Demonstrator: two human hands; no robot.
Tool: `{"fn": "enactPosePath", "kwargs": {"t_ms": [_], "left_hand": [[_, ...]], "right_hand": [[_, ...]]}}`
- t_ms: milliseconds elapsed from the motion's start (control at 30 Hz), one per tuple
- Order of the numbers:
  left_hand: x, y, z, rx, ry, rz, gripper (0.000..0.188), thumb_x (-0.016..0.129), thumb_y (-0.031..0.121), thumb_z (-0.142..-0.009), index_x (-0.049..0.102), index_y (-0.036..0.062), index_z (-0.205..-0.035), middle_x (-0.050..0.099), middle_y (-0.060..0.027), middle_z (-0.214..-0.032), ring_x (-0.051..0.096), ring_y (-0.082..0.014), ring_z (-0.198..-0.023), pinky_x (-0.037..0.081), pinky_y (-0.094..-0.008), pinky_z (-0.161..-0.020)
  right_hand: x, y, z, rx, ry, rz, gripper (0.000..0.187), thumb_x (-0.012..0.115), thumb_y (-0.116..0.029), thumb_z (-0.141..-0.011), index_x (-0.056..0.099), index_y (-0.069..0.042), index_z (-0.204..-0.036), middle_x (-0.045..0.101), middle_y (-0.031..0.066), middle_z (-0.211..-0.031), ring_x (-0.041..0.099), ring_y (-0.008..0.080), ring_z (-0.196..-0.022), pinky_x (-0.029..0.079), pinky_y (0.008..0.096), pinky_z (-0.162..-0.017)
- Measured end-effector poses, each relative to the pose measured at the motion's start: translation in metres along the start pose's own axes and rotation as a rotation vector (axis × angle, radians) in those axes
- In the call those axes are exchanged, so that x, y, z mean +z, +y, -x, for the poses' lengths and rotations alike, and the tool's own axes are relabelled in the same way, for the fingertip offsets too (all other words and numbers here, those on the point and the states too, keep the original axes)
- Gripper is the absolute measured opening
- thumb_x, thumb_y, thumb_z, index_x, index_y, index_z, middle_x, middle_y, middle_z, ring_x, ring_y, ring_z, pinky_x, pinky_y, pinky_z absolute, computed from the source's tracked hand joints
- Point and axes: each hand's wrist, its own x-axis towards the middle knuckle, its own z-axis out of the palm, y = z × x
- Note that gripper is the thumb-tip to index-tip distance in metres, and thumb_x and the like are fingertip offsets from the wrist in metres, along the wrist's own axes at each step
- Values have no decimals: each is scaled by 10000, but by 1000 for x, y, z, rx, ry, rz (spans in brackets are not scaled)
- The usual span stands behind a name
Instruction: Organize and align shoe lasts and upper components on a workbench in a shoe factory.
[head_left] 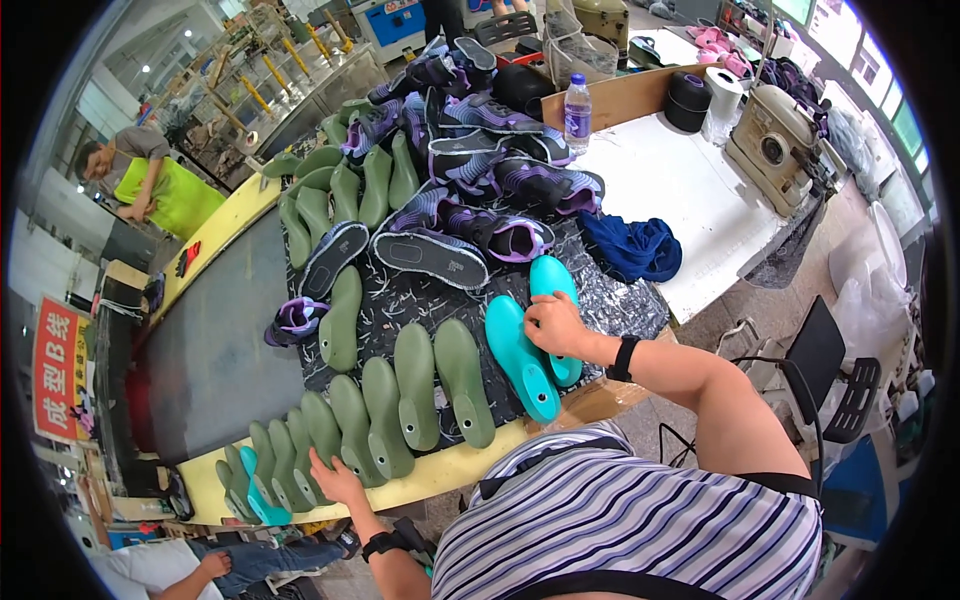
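Shoe lasts stand in a row along the near edge of the bench, mostly green (417,380), with a turquoise last (262,487) near the left end. At the right end lie two more turquoise lasts, the left one (518,350) beside the right one (553,279). My right hand (557,325) is over this pair, its fingers curled against the right last; part of the grip is hidden. My left hand (336,478) is at the front of the row, fingers spread against the lower ends of the green lasts, holding nothing.
Black-and-purple sneakers (497,232) pile up behind the row, with more green lasts (374,188) at their left. A blue cloth (632,246), a water bottle (577,115) and a beige machine (775,150) are to the right. A grey conveyor belt (225,330) lies left; another person (150,170) works beyond.
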Motion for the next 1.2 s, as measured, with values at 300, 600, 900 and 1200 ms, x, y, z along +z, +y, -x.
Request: {"fn": "enactPosePath", "kwargs": {"t_ms": [300,600,900,1200], "left_hand": [[14,-18,0,14,68,-72,418,577,251,-859,536,64,-1230,466,-213,-1251,472,-390,-1123,384,-527,-886],[1,34,17,134,14,-81,440,711,273,-701,608,10,-1039,296,-261,-1384,238,-428,-1312,218,-545,-1023],[3,28,22,161,77,-177,445,728,314,-697,636,31,-1028,367,-232,-1349,318,-381,-1278,276,-521,-998],[9,33,17,218,110,-207,429,704,347,-722,650,49,-1025,403,-231,-1335,352,-385,-1260,293,-513,-990]], "right_hand": [[9,2,12,-35,10,14,162,571,-188,-741,673,-90,-661,674,111,-778,607,302,-991,368,530,-923],[2,-2,7,-33,-10,44,153,576,-187,-744,678,-89,-687,679,111,-807,602,300,-1018,367,531,-929],[7,-4,8,-19,22,23,168,569,-196,-742,672,-75,-688,671,154,-856,611,301,-971,396,512,-887],[3,0,1,-61,58,42,140,582,-156,-734,663,-70,-659,670,138,-775,615,313,-978,405,498,-884]]}}
